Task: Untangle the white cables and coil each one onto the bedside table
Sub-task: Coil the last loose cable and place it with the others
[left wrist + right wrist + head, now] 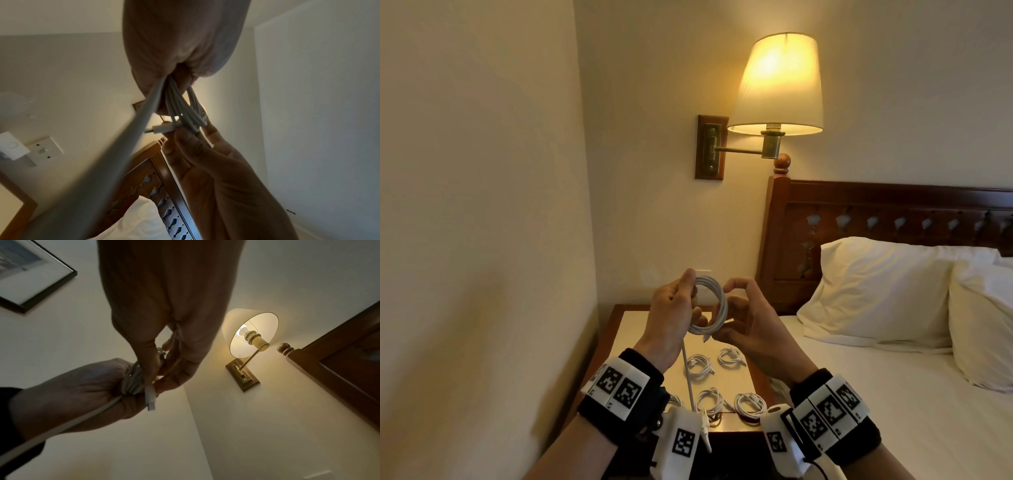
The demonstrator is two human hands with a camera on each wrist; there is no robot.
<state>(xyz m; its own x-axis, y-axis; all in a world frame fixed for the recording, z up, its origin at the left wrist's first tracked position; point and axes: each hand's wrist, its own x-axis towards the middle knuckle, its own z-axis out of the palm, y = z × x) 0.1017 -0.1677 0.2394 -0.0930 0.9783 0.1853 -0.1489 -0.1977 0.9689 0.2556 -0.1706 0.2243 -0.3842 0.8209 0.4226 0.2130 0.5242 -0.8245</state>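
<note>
Above the bedside table [631, 339] I hold a white cable coil [711, 305] upright between both hands. My left hand [681, 303] grips the coil's left side, fingers curled round the loops [180, 105]. From that fist the loose tail [688, 373] hangs down to a plug near my wrist. On the coil's right side, my right hand [738, 310] pinches the loops between thumb and fingers [148, 363]. The white connector end [150, 398] sticks out under that pinch. Several coiled white cables [730, 356] lie on the tabletop below.
A lit wall lamp [779, 82] hangs above the table. The bed with its white pillow [876, 291] and wooden headboard [893, 212] stands close on the right. A bare wall closes in the left side. A wall socket [46, 147] is behind the table.
</note>
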